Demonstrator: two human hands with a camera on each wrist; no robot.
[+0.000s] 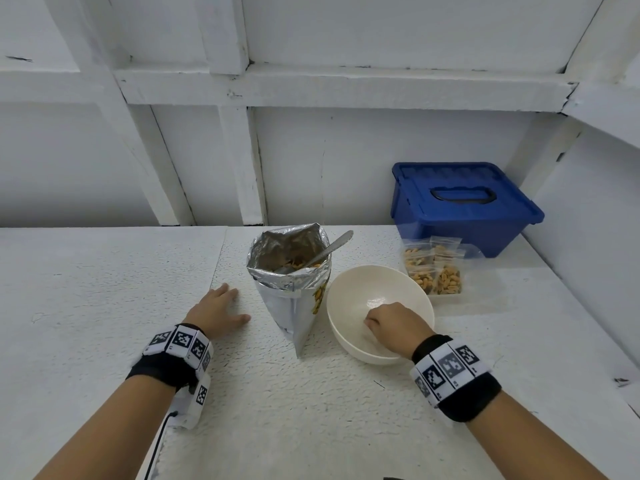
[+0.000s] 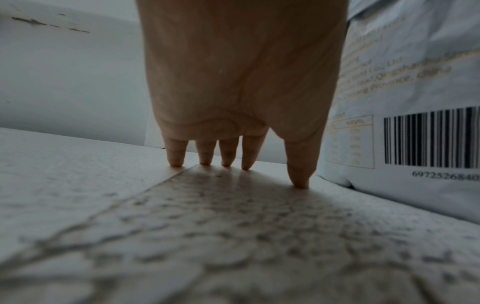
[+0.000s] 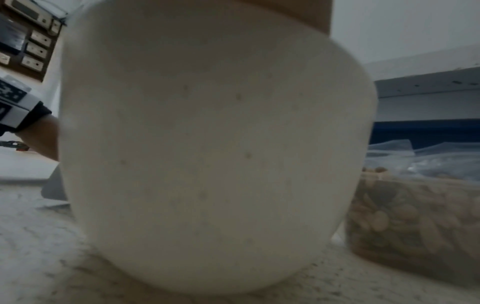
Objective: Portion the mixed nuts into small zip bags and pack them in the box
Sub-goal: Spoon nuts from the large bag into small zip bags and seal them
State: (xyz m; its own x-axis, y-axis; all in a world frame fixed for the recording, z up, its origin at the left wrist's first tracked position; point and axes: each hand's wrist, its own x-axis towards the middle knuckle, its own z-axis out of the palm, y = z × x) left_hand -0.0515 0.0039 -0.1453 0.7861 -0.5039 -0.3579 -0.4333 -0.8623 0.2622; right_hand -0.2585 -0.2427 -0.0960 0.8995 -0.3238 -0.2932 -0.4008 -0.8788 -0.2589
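- The filled zip bags (image 1: pixel 434 271) lie in a small heap on the white table (image 1: pixel 104 289), just in front of the blue lidded box (image 1: pixel 464 206) and just beyond the bowl; you should find them light, slack and slippery, the nuts shifting inside, so take each by the sealed top strip or cup it from beneath rather than squeezing the belly.
- The box has its lid on and a handle recessed in the top; you will likely need both hands to lift the lid before packing.
- The foil nut pouch (image 1: pixel 294 289) stands open between your hands, with a metal spoon (image 1: pixel 329 249) leaning inside. It looks top-heavy and crinkly, so steady it low on the side if you scoop again.
- The cream bowl (image 1: pixel 356 292) looks empty and rigid; your right hand (image 1: pixel 391 323) rests over its near rim, fingers curled inward. Whether they pinch the rim, you cannot tell.
- Your left hand (image 1: pixel 216 308) lies flat on the table beside the pouch, fingers (image 2: pixel 176 156) spread, tips touching the surface, holding nothing.
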